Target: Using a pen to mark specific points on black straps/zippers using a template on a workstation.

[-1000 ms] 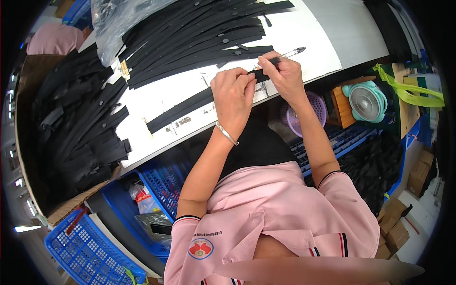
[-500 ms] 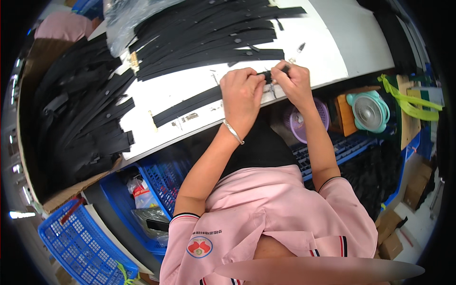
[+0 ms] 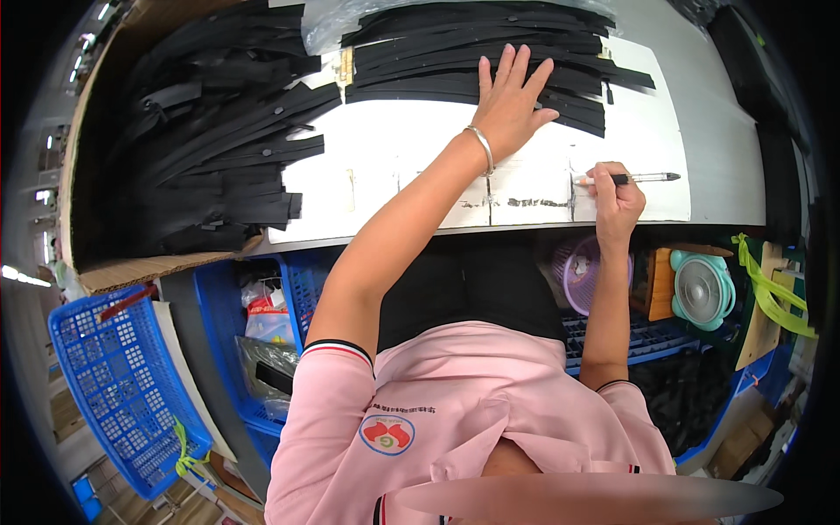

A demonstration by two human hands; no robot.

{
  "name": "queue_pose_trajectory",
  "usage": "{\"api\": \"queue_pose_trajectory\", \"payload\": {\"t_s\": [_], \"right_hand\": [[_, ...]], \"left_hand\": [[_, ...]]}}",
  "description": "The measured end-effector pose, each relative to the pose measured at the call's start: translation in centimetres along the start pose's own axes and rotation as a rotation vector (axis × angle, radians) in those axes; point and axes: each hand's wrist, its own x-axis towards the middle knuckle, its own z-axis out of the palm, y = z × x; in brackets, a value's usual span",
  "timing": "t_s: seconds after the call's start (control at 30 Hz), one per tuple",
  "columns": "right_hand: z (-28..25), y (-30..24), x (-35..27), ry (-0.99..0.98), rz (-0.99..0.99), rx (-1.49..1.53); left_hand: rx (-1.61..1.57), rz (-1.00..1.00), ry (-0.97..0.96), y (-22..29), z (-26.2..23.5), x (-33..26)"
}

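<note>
Black straps [image 3: 490, 66] at the far side of the white worktop [image 3: 394, 157] are pressed by the flat, spread left hand [image 3: 510, 103]; a pen [image 3: 632, 178] is gripped in the right hand [image 3: 617, 203].

The left hand [image 3: 509, 103] is covering part of the black strips [image 3: 472, 52]. The top edge is cutting off the clear bag [image 3: 325, 22], apparently plastic.

Table with strips, bins below

A stack of strips [image 3: 490, 66] lies at the far side of the table [image 3: 709, 149], with the left hand [image 3: 510, 101] flat on it; a second heap of strips [image 3: 210, 149] lies to the left. The right hand [image 3: 615, 197], near the front edge to the right, holds a pen [image 3: 643, 178]. Under the table, a basket [image 3: 122, 385] sits left and a fan [image 3: 703, 289] right.
</note>
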Motion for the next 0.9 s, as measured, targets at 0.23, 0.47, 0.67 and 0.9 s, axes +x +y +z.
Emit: {"api": "queue_pose_trajectory", "payload": {"t_s": [0.23,0.47,0.67,0.9], "right_hand": [[0.2,-0.4,0.2,0.0,0.071,-0.012],[0.1,-0.4,0.2,-0.072,0.075,-0.092],[1.1,-1.1,1.0,-0.259,-0.049,-0.038],[2.4,-1.1,1.3,-0.147,-0.236,-0.644]], "left_hand": [[0.113,0.0,0.21,-3.2,-5.7,-7.1],[0.777,-0.374,0.341,-12.4,-16.4,-12.2],[0.63,-0.202,0.491,-11.2,-17.9,-13.8],[0.26,-0.134,0.293,-1.6,-10.4,-16.2]]}}
